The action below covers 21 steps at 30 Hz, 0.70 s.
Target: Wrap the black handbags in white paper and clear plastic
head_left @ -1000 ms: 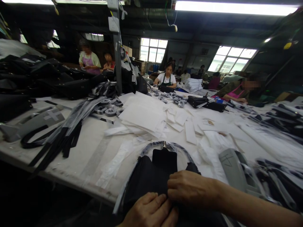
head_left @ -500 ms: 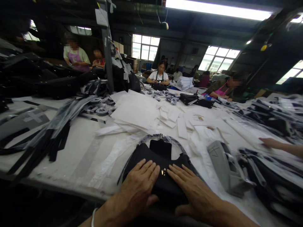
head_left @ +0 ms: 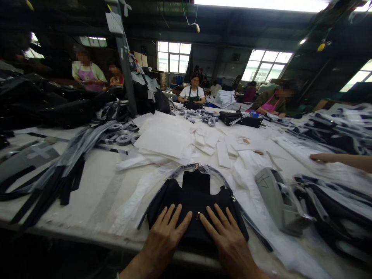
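Note:
A black handbag (head_left: 194, 197) lies at the table's front edge, its flap (head_left: 196, 182) turned back away from me and its wrapped handle (head_left: 216, 173) arched behind. My left hand (head_left: 167, 228) rests flat on the bag's left side with the fingers spread. On the right side, my right hand (head_left: 226, 232) presses down with its fingers apart. Between the two hands sits a small gold clasp (head_left: 198, 216), close to my right index finger. A strap (head_left: 258, 232) runs out from the bag's right side.
White paper sheets (head_left: 164, 135) lie behind the bag. Plastic-wrapped black straps (head_left: 69, 162) are on the left. To the right stand a grey tape dispenser (head_left: 276, 201) and more black bags (head_left: 334, 217). A co-worker's hand (head_left: 319, 157) reaches in from the right; other people sit farther back.
Both hands have slid slightly toward me over the bag, and their fingers have spread wider. The bag's front now lies flatter. The co-worker's hand at right has moved a little to the left.

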Tool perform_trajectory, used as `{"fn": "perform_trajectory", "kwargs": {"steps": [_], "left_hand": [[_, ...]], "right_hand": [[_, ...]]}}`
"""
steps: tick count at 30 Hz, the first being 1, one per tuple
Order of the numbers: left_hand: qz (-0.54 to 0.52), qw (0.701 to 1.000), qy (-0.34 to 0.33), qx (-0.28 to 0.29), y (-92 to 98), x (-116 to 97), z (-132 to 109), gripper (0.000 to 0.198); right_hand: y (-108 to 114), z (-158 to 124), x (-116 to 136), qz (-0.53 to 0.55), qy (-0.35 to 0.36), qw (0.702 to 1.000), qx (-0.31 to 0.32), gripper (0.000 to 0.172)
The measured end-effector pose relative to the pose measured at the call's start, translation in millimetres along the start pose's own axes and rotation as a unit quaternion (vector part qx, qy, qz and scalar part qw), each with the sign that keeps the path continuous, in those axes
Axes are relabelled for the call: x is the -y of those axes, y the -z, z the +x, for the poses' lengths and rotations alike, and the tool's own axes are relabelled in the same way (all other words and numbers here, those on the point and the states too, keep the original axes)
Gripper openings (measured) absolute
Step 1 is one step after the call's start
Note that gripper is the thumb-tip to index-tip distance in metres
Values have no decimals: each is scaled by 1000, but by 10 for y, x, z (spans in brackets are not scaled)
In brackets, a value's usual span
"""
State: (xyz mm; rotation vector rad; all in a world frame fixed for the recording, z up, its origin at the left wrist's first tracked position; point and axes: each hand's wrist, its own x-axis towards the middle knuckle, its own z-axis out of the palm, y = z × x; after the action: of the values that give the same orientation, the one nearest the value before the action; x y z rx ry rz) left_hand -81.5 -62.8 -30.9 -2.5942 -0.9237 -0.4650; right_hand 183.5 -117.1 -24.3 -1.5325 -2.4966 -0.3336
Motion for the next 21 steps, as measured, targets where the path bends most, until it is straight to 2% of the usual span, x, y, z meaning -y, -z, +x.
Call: {"fn": "perform_trajectory", "kwargs": {"steps": [2, 4, 7, 11, 14, 16, 19, 21], "left_hand": [[-14, 1000, -5, 9, -12, -7, -57, 71], [-27, 999, 2, 38, 12, -55, -53, 77], [-49, 996, 23, 77, 22, -193, 53, 85], [-99, 990, 22, 102, -6, -259, 219, 87], [-127, 984, -8, 121, 15, -50, 248, 100], [-124, 984, -12, 124, 27, 158, 222, 95], [-90, 993, 25, 77, -2, 361, 133, 72], [-75, 996, 37, 24, -43, 357, 38, 68]], "right_hand": [[-43, -56, 8, 14, -6, 1000, -16, 82], [-4, -26, 13, 62, -6, 998, 13, 78], [109, 163, 31, 144, -17, 986, 81, 82], [189, 498, 80, 170, -89, 974, 123, 69], [196, 627, 88, 181, -93, 968, 146, 75], [210, 645, 78, 192, -94, 964, 157, 81], [274, 626, 65, 206, -96, 960, 166, 86], [325, 597, 60, 219, -93, 955, 179, 88]]}}
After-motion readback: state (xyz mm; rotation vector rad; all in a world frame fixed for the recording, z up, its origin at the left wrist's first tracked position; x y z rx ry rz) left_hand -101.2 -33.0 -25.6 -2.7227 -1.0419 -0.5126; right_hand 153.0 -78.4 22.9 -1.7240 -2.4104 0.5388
